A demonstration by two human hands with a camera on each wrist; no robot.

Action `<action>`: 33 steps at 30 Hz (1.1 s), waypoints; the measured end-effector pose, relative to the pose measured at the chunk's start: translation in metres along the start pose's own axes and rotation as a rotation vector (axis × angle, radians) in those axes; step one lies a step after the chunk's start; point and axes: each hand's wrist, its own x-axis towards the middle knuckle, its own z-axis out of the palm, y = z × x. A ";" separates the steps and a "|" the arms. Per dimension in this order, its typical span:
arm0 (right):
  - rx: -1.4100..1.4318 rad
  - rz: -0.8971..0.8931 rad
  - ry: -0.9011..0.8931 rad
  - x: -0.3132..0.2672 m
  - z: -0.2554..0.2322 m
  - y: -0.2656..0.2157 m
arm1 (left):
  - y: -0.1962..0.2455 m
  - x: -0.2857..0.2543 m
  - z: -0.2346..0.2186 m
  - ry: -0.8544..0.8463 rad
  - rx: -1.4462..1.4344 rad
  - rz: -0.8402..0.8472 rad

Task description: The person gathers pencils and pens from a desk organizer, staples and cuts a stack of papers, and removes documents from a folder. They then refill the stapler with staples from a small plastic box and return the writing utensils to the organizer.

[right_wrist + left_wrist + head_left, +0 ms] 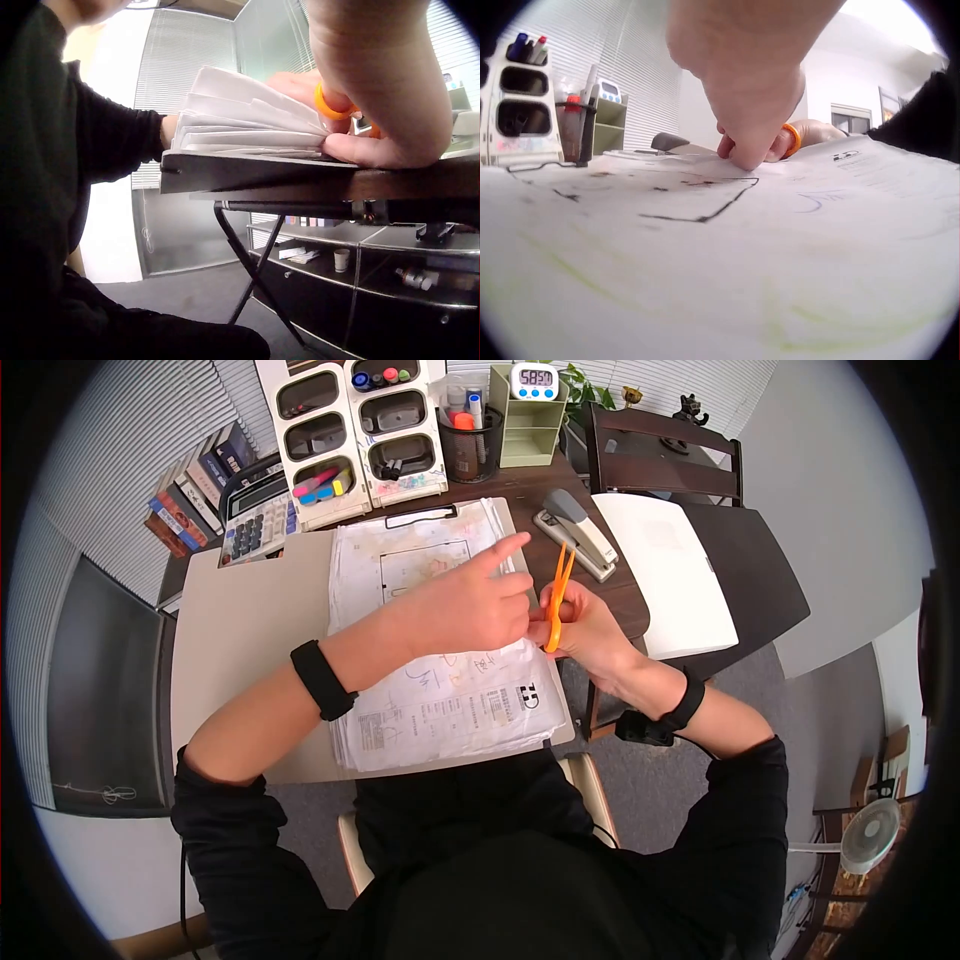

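Orange scissors [557, 600] point blades-up in the head view, held by the right hand [598, 645] with its fingers around the handles. In the right wrist view, a digit of the right hand [382, 82] touches the edge of the paper stack [247, 120] beside the orange handle [335, 105]. The left hand [465, 610] lies over the stack's right edge, index finger extended and other fingers curled at the papers [440, 710]; its thumb is hidden. Both hands meet there. The left wrist view shows the left hand [757, 112] bent down onto the top sheet [705, 262].
A stapler [580, 535] and a white open booklet [670, 570] lie right of the stack. Along the back stand a calculator [258, 530], a white organizer [360, 440], a pen cup [470, 445] and a green holder with a timer [534, 382]. A clip [421, 516] crosses the stack's top.
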 end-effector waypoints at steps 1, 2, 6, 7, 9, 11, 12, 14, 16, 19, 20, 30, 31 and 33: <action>0.006 0.004 0.000 0.000 0.000 -0.001 | 0.000 0.000 0.001 -0.003 -0.068 -0.058; 0.012 0.007 0.001 -0.001 0.000 -0.001 | -0.001 -0.001 0.001 -0.002 -0.069 -0.057; 0.000 0.017 -0.011 -0.002 0.000 -0.002 | 0.000 -0.006 0.008 0.016 -0.246 -0.225; 0.004 0.012 -0.008 -0.002 -0.001 -0.001 | 0.001 -0.007 0.008 0.015 -0.313 -0.297; 0.004 0.006 -0.007 -0.002 -0.001 0.000 | 0.004 -0.009 0.007 0.021 -0.420 -0.421; 0.001 0.003 0.005 -0.002 -0.001 0.001 | 0.005 -0.009 0.005 0.025 -0.527 -0.548; 0.001 0.004 0.003 -0.002 -0.001 0.002 | 0.005 -0.009 0.003 -0.022 -0.621 -0.661; 0.012 -0.012 -0.015 -0.002 -0.001 0.002 | 0.004 -0.009 0.005 -0.069 -0.715 -0.773; 0.015 -0.015 -0.021 -0.001 -0.002 0.004 | 0.000 -0.012 0.012 -0.041 -1.037 -0.883; 0.018 -0.021 -0.025 -0.001 -0.001 0.004 | 0.000 -0.013 0.016 -0.115 -1.223 -1.095; 0.019 -0.024 -0.022 -0.001 -0.001 0.004 | 0.000 -0.012 0.017 -0.114 -1.223 -1.094; 0.026 -0.042 -0.027 -0.002 -0.001 0.005 | 0.000 -0.017 0.008 -0.125 -1.137 -1.015; 0.020 -0.037 -0.027 -0.002 -0.001 0.004 | 0.000 -0.017 0.008 -0.119 -1.101 -1.023; 0.014 -0.032 -0.026 -0.002 -0.001 0.004 | -0.001 -0.014 0.009 -0.162 -1.103 -1.084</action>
